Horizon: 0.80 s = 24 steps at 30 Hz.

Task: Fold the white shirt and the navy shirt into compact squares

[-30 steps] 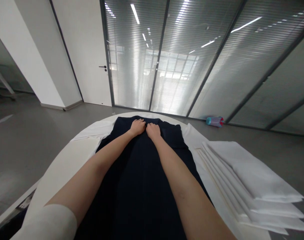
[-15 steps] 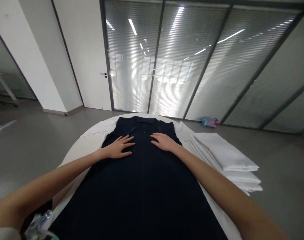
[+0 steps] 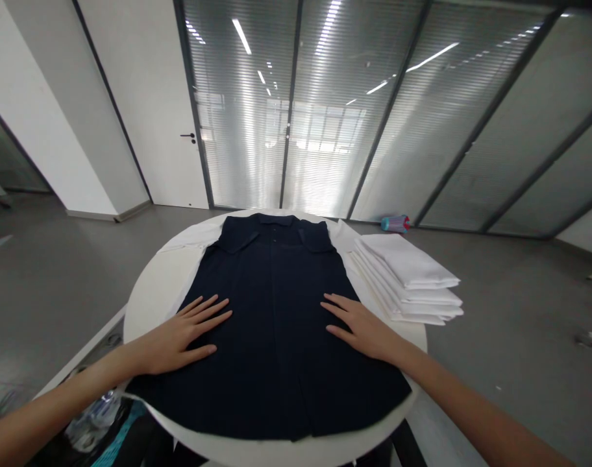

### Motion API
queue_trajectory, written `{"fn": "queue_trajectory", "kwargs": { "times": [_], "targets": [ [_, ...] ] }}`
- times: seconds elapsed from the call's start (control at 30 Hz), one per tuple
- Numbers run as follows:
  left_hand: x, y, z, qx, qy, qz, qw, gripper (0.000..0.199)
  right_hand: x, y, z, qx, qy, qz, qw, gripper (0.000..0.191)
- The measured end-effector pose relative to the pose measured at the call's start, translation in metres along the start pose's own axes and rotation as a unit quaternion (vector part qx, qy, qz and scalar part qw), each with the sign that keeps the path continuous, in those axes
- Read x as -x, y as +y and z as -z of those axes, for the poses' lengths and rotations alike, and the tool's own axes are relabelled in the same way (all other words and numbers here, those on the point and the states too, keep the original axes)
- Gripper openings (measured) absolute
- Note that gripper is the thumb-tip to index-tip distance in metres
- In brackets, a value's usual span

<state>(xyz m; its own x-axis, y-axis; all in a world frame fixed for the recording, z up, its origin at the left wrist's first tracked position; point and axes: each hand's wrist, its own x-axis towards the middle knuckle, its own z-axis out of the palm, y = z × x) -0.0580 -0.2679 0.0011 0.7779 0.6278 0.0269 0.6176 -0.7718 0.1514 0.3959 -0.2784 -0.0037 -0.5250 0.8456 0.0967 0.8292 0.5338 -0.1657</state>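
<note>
A dark navy collared shirt lies flat and face up on a round white table, its collar at the far side and its hem towards me. My left hand rests palm down on the shirt's near left part, fingers spread. My right hand presses on the near right part in the same way. Neither hand grips the fabric. A white cloth shows beneath the shirt's far left shoulder.
A stack of folded white cloths sits on the table's right side. A plastic bag lies below the near left edge. A bottle lies on the grey floor by the glass partition. A white door stands at the back left.
Both hands have slid towards me and apart along the shirt, with fingers spread flat. The view has pulled back, now showing the whole shirt and the table's near edge.
</note>
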Motion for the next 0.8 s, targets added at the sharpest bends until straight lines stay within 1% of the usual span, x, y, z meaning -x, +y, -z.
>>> {"fn": "queue_trajectory", "kwargs": {
  "times": [0.03, 0.1, 0.17, 0.2, 0.27, 0.37, 0.43, 0.5, 0.6, 0.7, 0.77, 0.8],
  "targets": [
    [0.004, 0.004, 0.001, 0.0, 0.01, 0.002, 1.0, 0.064, 0.008, 0.002, 0.004, 0.016, 0.014, -0.028, 0.999, 0.051],
    [0.005, 0.014, 0.003, 0.004, 0.038, 0.004, 0.999, 0.056, 0.019, 0.005, 0.012, 0.056, 0.029, -0.097, 0.993, 0.047],
    [-0.003, 0.027, 0.005, 0.019, 0.06, -0.011, 0.998, 0.045, 0.026, 0.005, 0.02, 0.094, 0.013, -0.169, 0.981, 0.042],
    [-0.009, 0.035, 0.006, 0.03, 0.065, -0.029, 0.997, 0.041, 0.029, 0.003, 0.025, 0.105, -0.005, -0.204, 0.973, 0.038],
    [-0.024, 0.055, 0.009, 0.047, 0.056, -0.084, 0.994, 0.039, 0.034, -0.002, 0.033, 0.106, -0.046, -0.262, 0.958, 0.031],
    [-0.049, 0.086, 0.012, 0.052, 0.038, -0.174, 0.983, 0.037, 0.045, -0.009, 0.04, 0.068, -0.087, -0.313, 0.943, 0.033],
    [-0.065, 0.106, 0.014, 0.047, 0.036, -0.223, 0.973, 0.034, 0.052, -0.009, 0.042, 0.033, -0.108, -0.319, 0.941, 0.037],
    [-0.079, 0.123, 0.017, 0.036, 0.037, -0.258, 0.965, 0.031, 0.058, -0.006, 0.042, -0.006, -0.12, -0.312, 0.943, 0.035],
    [-0.097, 0.147, 0.025, 0.011, 0.04, -0.291, 0.956, 0.03, 0.059, -0.004, 0.042, -0.096, -0.092, -0.277, 0.952, 0.028],
    [-0.118, 0.165, 0.032, -0.025, 0.068, -0.317, 0.946, 0.045, 0.048, -0.012, 0.044, -0.221, -0.051, -0.211, 0.951, 0.028],
    [-0.133, 0.172, 0.034, -0.053, 0.096, -0.339, 0.935, 0.055, 0.035, -0.02, 0.045, -0.3, -0.048, -0.165, 0.938, 0.031],
    [-0.141, 0.173, 0.034, -0.065, 0.11, -0.348, 0.929, 0.056, 0.028, -0.023, 0.047, -0.333, -0.057, -0.144, 0.93, 0.03]
  ]
}}
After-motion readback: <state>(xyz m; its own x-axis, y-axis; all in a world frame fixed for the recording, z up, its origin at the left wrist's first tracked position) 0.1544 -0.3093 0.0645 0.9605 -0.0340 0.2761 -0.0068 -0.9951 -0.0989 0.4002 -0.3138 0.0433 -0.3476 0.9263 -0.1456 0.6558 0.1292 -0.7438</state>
